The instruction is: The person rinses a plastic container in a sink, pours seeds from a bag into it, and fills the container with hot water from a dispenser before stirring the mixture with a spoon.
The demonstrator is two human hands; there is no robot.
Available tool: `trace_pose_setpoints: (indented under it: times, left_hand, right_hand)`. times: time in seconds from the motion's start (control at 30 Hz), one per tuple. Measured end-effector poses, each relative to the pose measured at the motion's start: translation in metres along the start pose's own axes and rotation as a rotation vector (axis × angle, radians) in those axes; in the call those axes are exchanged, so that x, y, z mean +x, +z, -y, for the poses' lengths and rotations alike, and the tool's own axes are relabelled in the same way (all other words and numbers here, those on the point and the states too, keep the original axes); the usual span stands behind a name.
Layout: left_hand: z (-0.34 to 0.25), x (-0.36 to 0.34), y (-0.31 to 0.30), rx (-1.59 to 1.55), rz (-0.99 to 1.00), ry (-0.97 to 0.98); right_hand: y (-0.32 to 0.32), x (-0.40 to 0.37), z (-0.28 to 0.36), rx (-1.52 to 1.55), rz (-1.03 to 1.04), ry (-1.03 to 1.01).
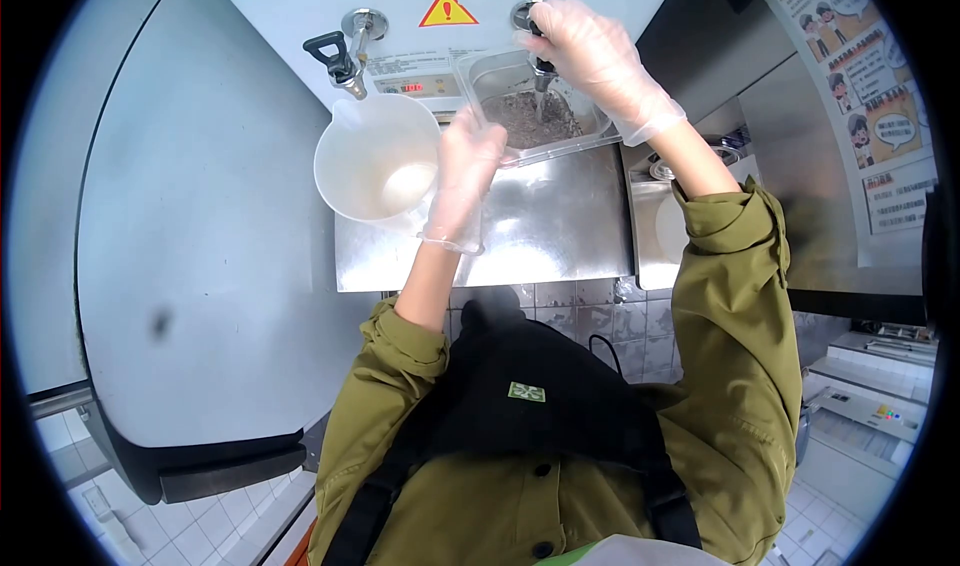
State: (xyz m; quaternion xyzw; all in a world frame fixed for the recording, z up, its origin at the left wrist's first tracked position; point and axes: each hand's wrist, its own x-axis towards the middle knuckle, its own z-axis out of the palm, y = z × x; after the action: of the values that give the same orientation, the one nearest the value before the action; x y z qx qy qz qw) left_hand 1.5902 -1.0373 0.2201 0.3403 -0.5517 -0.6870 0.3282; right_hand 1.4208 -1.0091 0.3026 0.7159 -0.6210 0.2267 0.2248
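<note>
Clear plastic gloves [648, 116] cover both hands as the person seems to run water [540, 109] into a see-through container [565, 150], under the right-hand tap [542, 82]. The left grip [468, 151] pinches the container's near left corner; the right grip [590, 54] closes about the tap's lever. The next move probably calls for a steady container and a measured turn of that lever.

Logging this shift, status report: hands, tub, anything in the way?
Left hand holding tub; right hand on right tap. Tub under tap, dark contents inside. Jug close by left hand; nothing seen between tap and tub.
</note>
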Motion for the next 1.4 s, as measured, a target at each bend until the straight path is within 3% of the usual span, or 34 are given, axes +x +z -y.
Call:
trace_pose_setpoints:
  times: [1.4]
  left_hand:
    - [0.0015,-0.0012,-0.0006,0.055,0.013,-0.026]
  right_hand:
    - [-0.0049,-0.0014,0.0046,0.016,-0.008,0.037]
